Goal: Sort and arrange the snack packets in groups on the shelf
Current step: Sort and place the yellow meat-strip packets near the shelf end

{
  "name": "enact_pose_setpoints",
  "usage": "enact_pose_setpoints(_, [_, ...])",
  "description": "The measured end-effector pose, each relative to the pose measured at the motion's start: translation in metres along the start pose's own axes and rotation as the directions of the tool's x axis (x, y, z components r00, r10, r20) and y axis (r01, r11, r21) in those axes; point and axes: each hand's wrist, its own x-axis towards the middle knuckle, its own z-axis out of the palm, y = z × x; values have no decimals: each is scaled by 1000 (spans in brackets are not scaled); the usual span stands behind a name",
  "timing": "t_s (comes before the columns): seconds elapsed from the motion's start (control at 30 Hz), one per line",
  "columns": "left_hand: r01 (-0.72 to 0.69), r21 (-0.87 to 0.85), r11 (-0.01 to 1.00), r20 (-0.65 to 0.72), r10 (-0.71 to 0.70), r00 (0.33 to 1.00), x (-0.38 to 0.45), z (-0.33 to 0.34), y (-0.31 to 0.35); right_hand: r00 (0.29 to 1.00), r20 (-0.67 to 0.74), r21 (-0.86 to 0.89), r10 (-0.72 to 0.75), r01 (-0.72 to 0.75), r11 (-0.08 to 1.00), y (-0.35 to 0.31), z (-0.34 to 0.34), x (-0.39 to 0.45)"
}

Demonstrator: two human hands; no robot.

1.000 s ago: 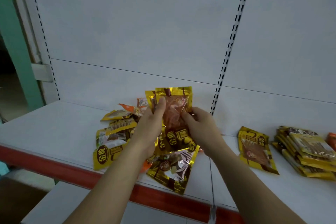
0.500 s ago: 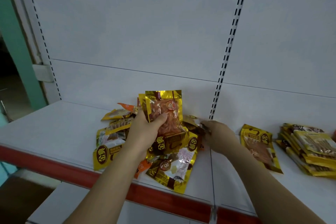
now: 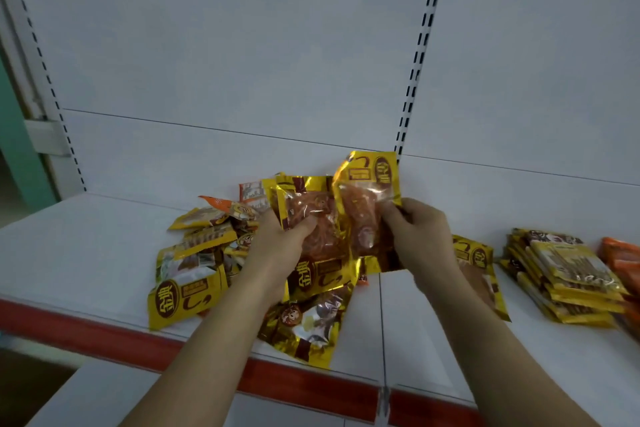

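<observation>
Two hands are up over a white shelf (image 3: pixel 86 246) with a red front edge. The left hand (image 3: pixel 277 250) holds gold snack packets (image 3: pixel 311 218) upright; its thumb presses on the front one, and at least one more packet edge shows behind it, so the exact count in this grip cannot be told. The right hand (image 3: pixel 420 236) pinches one gold packet (image 3: pixel 369 198) by its right side, with the fingers curled round the edge. This packet is upside down, with its label at the top, and it touches the packets in the left hand. Both front packets have a clear window with orange-red food inside.

Under the hands lies a loose pile of packets (image 3: pixel 194 253) on the shelf, mostly gold, with a few orange and white ones at the back. They overlap, so they cannot be counted exactly. One shiny gold and brown packet (image 3: pixel 304 322) lies at the front near the red edge.

To the right, one gold packet (image 3: pixel 481 260) lies flat, partly hidden by the right arm. Farther right is a neat stack of gold packets (image 3: pixel 568 274), and just beside it an orange packet (image 3: pixel 623 256) at the picture's edge.
</observation>
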Motion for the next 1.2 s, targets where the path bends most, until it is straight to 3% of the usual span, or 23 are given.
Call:
enact_pose_setpoints(0.1, [-1, -14, 1000, 90, 2, 996, -9, 14, 6, 992, 17, -225, -124, 125, 966, -5, 20, -19])
enact_pose_setpoints(0.23, [-97, 141, 985, 58, 90, 994, -11, 19, 1, 974, -10, -179, -224, 219, 959, -4, 36, -29])
enact_pose_setpoints(0.3, [-103, 148, 984, 2, 104, 995, -8, 11, 1, 975, 22, -143, -220, 221, 965, 3, 34, -21])
enact_pose_setpoints(0.37, [-101, 92, 991, -27, 103, 994, -4, -2, 4, 984, 117, -237, -134, 159, 958, 17, 27, -8])
enact_pose_setpoints(0.47, [-77, 28, 997, -56, 79, 995, -2, -20, 8, 931, 366, -554, -14, 230, 800, 44, 25, 7])
enact_pose_setpoints(0.57, [-61, 19, 998, -76, 62, 995, 0, -29, 6, 909, 412, -639, -60, 335, 693, 56, 43, 12])
enact_pose_setpoints(0.67, [-67, 28, 997, -44, 68, 997, 0, -34, 0, 933, 356, -663, -53, 292, 690, 54, 45, 16])
enact_pose_setpoints(0.73, [-71, 32, 997, -41, 72, 997, 0, -37, -2, 966, 241, -632, -88, 225, 742, 49, 33, 17])
enact_pose_setpoints(0.87, [-70, 34, 997, -33, 71, 997, 5, -30, -4, 997, -32, -248, -69, 59, 967, 28, 2, 9])
enact_pose_setpoints(1.03, [-67, 29, 997, 37, 66, 997, 6, -8, -9, 987, -80, -197, -138, 121, 973, 18, -22, -14])
enact_pose_setpoints(1.2, [-33, 44, 998, 113, 28, 993, 3, 17, -8, 982, -166, -204, -93, 58, 977, 33, -54, -25])
